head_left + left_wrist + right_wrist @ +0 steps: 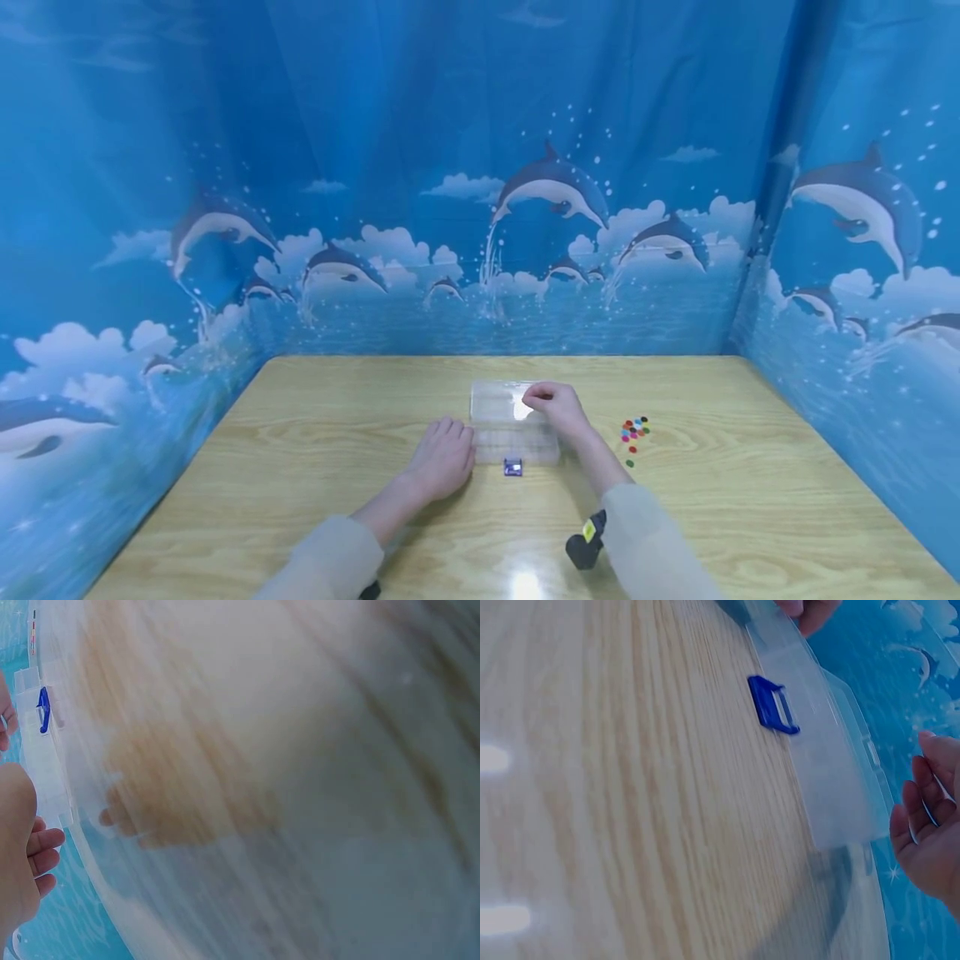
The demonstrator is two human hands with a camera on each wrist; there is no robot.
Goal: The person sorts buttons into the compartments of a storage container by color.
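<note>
A clear plastic box with its lid folded back lies near the middle of the table. On its front edge is a blue latch. My left hand rests at the box's left edge, fingers loosely extended beside the plastic. Over the right part of the lid hovers my right hand, thumb and forefinger brought together in the head view. Its fingers are bent in the right wrist view. I cannot tell whether something small sits between the fingertips.
Several small coloured discs lie scattered on the wooden table, right of the box and close to the right forearm. A blue curtain printed with dolphins stands behind the table and along both sides.
</note>
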